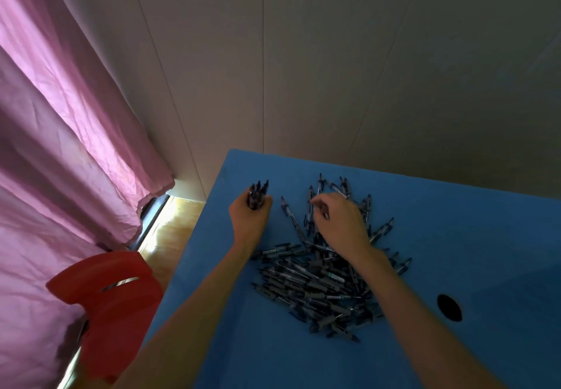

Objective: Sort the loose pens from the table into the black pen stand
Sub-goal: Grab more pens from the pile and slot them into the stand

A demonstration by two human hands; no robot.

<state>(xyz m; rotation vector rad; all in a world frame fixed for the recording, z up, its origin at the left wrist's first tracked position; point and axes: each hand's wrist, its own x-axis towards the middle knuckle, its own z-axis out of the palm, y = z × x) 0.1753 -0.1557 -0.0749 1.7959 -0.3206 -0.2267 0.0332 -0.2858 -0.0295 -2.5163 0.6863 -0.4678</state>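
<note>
Left hand (249, 218) fingers round a pen bundle (258, 194); right hand (340, 221) fingers' grip unclear over pen pile (318, 285).

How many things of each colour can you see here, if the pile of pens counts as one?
Blue: 1, the table
Red: 1, the chair
Pink: 1, the curtain
Dark: 2, the pen pile and the pen bunch in the left hand
Total: 5
</note>
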